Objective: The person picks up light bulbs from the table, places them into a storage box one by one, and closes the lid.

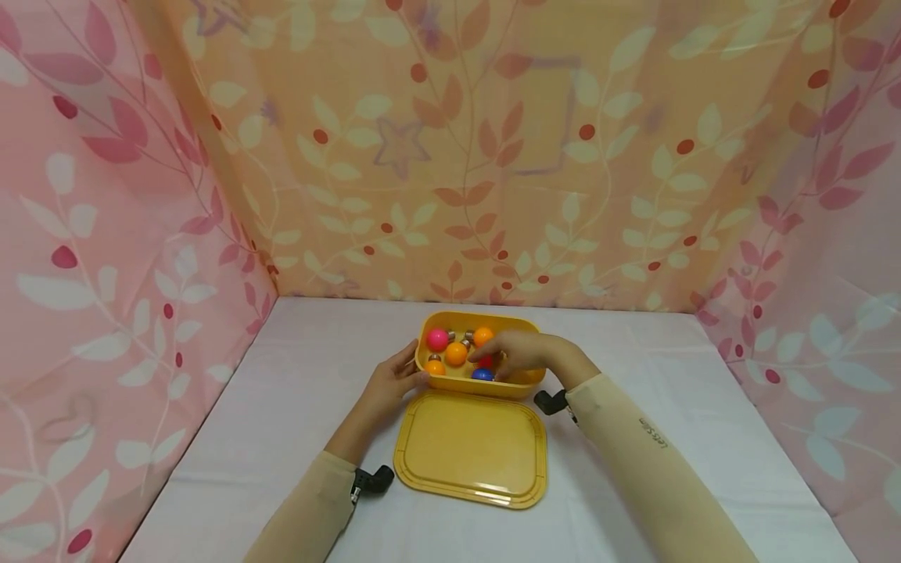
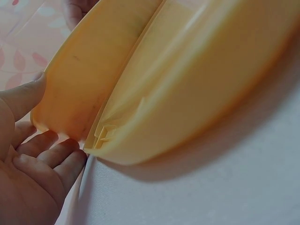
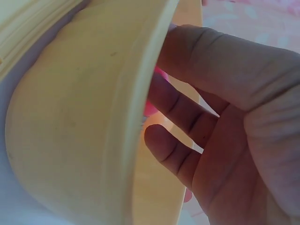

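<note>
A yellow plastic box (image 1: pixel 521 385) holds several small coloured light bulbs with metal screw bases. Among them are a pink bulb (image 1: pixel 437 339), an orange bulb (image 1: pixel 456 354) and a blue bulb (image 1: pixel 482 374). My left hand (image 1: pixel 389 383) grips the box's left end, fingers along the side and thumb toward the front corner. Over the right half of the box, my right hand (image 1: pixel 519 352) reaches inside with fingers pointing down. A red bulb (image 1: pixel 486 362) shows between its fingers and thumb. The rim (image 3: pixel 140 93) hides the fingertips in the right wrist view, so whether they pinch the bulb is unclear.
Just in front of the box, a yellow lid (image 1: pixel 470 450) lies flat on the white-covered table (image 1: pixel 296 438). Floral cloth walls (image 1: pixel 450 156) enclose the table at the back and both sides. Each wrist wears a small black camera (image 1: pixel 551 402).
</note>
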A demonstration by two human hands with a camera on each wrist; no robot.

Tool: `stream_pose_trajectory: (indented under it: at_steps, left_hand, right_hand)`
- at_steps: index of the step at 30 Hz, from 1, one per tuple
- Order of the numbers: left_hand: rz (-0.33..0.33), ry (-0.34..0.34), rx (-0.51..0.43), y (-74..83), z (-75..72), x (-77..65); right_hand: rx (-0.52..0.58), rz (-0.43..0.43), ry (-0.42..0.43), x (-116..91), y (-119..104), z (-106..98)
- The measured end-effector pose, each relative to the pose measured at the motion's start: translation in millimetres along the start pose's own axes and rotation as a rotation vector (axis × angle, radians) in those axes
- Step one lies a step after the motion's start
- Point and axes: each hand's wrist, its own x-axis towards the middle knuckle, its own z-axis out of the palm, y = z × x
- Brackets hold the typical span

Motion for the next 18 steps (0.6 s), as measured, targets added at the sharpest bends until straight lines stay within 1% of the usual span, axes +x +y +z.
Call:
stream_pose_trajectory:
  at_steps: [5, 7, 12, 18]
  left_hand:
    - [0.004, -0.002, 0.001, 0.2, 0.3, 0.8]
    - [0.009, -0.003, 0.007, 0.7, 0.6, 1.3]
    - [0.019, -0.001, 0.025, 1.1, 1.0, 2.0]
    - [0.019, 0.001, 0.017, 0.2, 0.9, 1.2]
  right_hand:
    - [0.002, -0.021, 0.026, 0, -1, -1]
    - [-0.016, -0.036, 0.053, -3, -2, -3]
    - [-0.069, -0.05, 0.15, -10, -8, -9]
    - [-0.056, -0.088, 0.205, -21, -16, -11]
